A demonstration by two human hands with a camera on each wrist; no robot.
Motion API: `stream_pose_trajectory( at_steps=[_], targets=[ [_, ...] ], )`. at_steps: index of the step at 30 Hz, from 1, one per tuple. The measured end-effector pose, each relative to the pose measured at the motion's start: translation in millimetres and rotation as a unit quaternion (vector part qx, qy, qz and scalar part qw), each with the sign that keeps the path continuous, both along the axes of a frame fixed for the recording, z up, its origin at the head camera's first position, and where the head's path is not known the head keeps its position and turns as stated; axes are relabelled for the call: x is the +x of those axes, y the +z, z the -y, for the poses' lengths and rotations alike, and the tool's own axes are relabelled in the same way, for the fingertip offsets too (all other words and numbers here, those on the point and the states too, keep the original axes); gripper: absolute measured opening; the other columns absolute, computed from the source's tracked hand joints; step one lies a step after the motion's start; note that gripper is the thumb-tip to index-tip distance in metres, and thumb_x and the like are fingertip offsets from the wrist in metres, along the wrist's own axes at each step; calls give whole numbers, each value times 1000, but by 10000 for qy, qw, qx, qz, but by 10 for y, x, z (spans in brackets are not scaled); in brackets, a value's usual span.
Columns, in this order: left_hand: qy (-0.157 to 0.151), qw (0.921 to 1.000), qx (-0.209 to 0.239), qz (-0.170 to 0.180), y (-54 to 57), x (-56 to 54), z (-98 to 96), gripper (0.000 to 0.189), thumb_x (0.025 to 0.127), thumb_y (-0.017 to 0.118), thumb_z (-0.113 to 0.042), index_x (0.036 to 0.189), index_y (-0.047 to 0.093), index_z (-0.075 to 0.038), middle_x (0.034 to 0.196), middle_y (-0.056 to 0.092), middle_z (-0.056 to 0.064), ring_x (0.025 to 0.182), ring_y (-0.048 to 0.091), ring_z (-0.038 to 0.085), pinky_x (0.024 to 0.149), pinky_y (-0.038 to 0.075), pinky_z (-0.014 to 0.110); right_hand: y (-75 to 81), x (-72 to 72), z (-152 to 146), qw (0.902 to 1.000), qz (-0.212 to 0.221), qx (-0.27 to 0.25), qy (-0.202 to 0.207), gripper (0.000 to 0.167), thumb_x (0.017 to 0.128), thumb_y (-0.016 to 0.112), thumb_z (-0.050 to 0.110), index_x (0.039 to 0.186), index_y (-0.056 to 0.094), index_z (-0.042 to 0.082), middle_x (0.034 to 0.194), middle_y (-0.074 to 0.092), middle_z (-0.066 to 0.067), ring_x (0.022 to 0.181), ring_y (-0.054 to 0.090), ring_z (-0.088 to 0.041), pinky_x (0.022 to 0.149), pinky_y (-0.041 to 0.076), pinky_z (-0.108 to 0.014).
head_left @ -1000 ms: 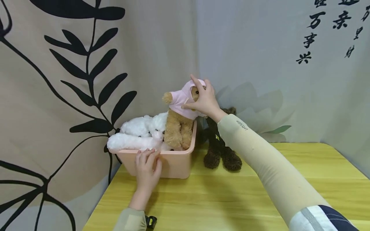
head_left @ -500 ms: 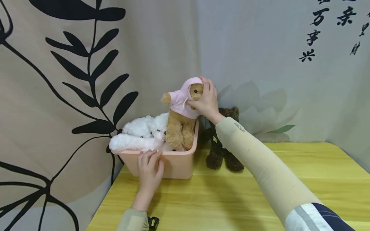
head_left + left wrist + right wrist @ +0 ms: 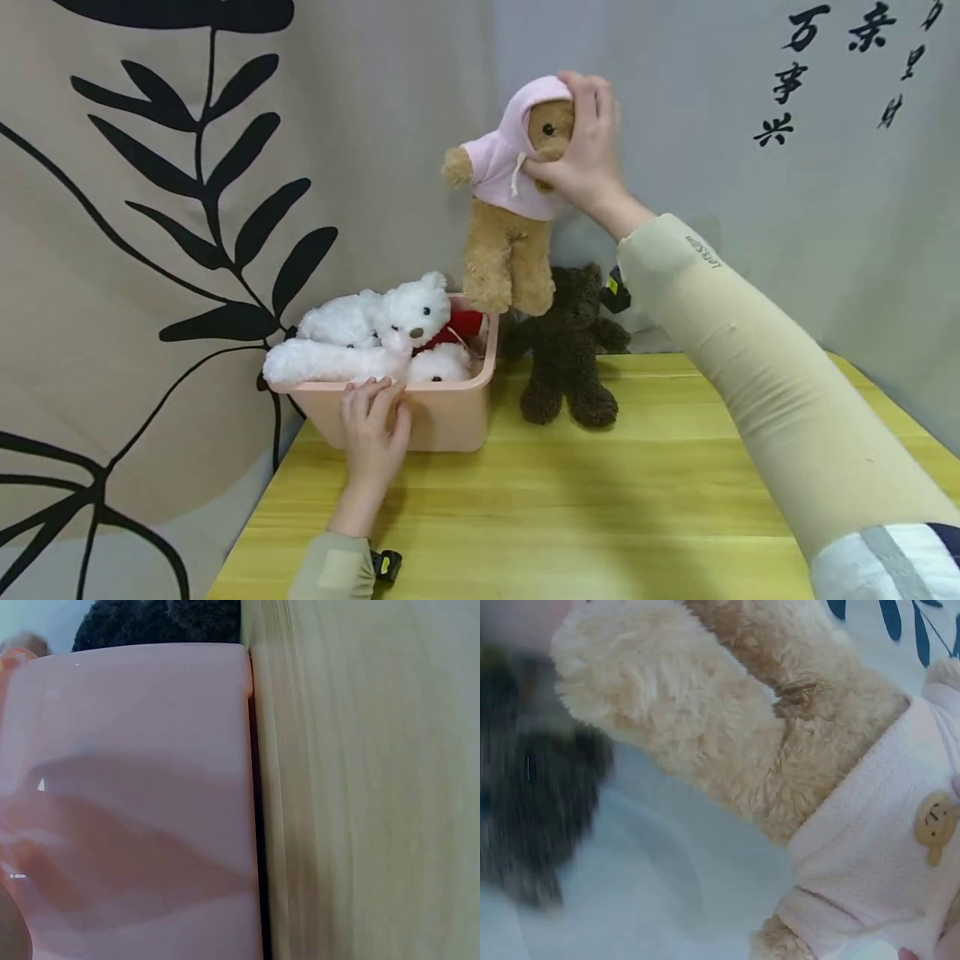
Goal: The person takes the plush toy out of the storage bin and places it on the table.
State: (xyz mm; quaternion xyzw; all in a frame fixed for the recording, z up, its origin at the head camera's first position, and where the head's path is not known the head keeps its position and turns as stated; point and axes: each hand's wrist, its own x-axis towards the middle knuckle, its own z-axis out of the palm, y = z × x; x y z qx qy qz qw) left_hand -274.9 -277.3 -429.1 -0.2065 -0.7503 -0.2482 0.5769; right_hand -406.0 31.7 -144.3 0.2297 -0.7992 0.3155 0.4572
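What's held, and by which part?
The tan teddy bear, by its hooded head, in the right grip. Left grip touches the rim of the pink bin.

The yellow wood-grain table (image 3: 525,517) carries a pink bin (image 3: 450,423) — and, just beside it, a dark-brown bear (image 3: 568,354).

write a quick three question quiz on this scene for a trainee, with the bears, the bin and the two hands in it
1. Multiple choice: what does the right hand hold?
a) a white bear
b) a tan bear in a pink hoodie
c) nothing

2. True or false: the dark brown bear is on the wooden table, outside the pink bin.

3. Open question: where are the fingers of the left hand?

Key
1. b
2. True
3. At the near rim of the pink bin
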Motion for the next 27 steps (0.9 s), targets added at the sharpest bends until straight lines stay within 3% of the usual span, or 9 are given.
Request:
stream_pose_trajectory(
  at_steps=[5,8,11,14,17,22,27],
  targets=[
    [68,10000,52,-2,19,3,74,23,79,63,-2,101,70,-3,105,62,20,102,51,46,97,28,64,215,77,-454,9985,-268,447,-186,89,69,85,25,142,37,14,137,36,-11,126,32,-25,104,26,-28],
    [106,9999,30,27,36,11,109,22,80,62,-3,100,70,-2,105,61,20,102,50,47,97,27,64,195,102,-737,9980,-36,519,-359,90,67,85,21,143,37,16,139,35,-10,126,32,-26,104,28,-32],
    [119,9999,4,50,54,11,123,21,80,61,-4,100,70,-2,105,61,21,103,50,47,98,27,63,75,121,-1019,9961,341,595,-557,91,66,85,17,143,36,15,142,33,-12,129,30,-29,105,29,-39],
    [140,9999,-45,62,69,6,109,20,81,61,-5,99,70,-1,104,61,21,102,50,47,98,28,62,-137,130,-1286,9922,701,726,-737,92,66,85,15,143,35,13,143,31,-15,132,25,-32,106,28,-49],
    [127,9999,-60,71,73,-1,80,20,82,60,-5,99,69,-1,104,60,21,101,50,47,98,28,62,-431,101,-1509,9883,740,974,-914,91,64,85,14,141,37,9,140,32,-21,130,27,-39,103,29,-58],
    [88,9999,-5,53,46,-11,34,20,82,59,-7,99,69,-1,104,61,20,100,50,46,97,29,63,-1027,43,-1714,9778,877,1425,-1258,90,62,86,17,137,38,7,136,34,-28,124,33,-48,100,30,-62],
    [33,10000,8,39,0,0,-31,21,81,60,-7,99,70,-2,103,61,19,100,51,46,96,29,64,-1576,-2,-1792,9720,962,1690,-1322,88,61,86,20,135,40,7,133,36,-30,120,35,-50,95,34,-64]
  ],
)
